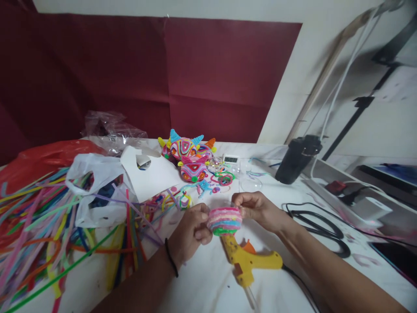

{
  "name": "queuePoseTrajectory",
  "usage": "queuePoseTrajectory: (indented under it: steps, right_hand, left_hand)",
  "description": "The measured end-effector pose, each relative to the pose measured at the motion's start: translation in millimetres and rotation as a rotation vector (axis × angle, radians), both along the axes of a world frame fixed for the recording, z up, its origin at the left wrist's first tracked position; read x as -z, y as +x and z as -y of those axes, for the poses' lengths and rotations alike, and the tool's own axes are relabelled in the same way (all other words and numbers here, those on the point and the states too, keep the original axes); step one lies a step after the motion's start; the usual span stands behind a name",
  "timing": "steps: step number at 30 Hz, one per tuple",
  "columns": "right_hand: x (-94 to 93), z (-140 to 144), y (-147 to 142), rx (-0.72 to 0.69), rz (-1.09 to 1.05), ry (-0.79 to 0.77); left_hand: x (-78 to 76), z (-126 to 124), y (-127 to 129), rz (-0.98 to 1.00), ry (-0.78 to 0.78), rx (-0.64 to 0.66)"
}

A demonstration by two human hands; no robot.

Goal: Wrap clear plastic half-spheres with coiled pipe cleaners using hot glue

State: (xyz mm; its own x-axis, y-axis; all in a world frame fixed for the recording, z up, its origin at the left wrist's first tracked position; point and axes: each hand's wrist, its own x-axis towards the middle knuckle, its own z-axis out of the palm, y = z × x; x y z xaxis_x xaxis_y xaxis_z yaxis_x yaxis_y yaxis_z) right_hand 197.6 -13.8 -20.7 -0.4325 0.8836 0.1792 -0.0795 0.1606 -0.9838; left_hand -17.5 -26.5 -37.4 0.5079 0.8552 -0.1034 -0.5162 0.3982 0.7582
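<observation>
both hands meet above the middle of the desk [202, 282], near its front edge, around a small striped ball [224, 221] wound from pink, blue, yellow and green pipe cleaner. the left hand [192, 230] curls round the ball's left side, thumb and fingers pinching it; a dark band sits on that wrist. the right hand [256, 208] pinches the ball's upper right side with its fingertips drawn together. the ball is held just above the desk, not resting on it.

directly below the ball lies a yellow glue gun [249, 261], its nozzle end toward the hands and its cord trailing to the desk's right front corner. a loose heap of coloured pipe cleaners [39, 217] covers the left side of the desk, with a white plastic bag [94, 182] and a white card [153, 176] just beside it. toward the back edge sit finished spiky pipe-cleaner figures [189, 154], with a small digital clock [230, 159] just right of them. a black canister [296, 158] stands near the back right, and a coiled black cable [319, 226] lies on the right side.
</observation>
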Motion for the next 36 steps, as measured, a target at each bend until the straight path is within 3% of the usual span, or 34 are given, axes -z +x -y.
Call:
queuePoseTrajectory:
  steps: [36]
  right_hand:
    - [10.9, -4, 0, -0.028, -0.080, -0.029]
  left_hand:
    - [3.2, -1, 0, 0.078, -0.022, 0.039]
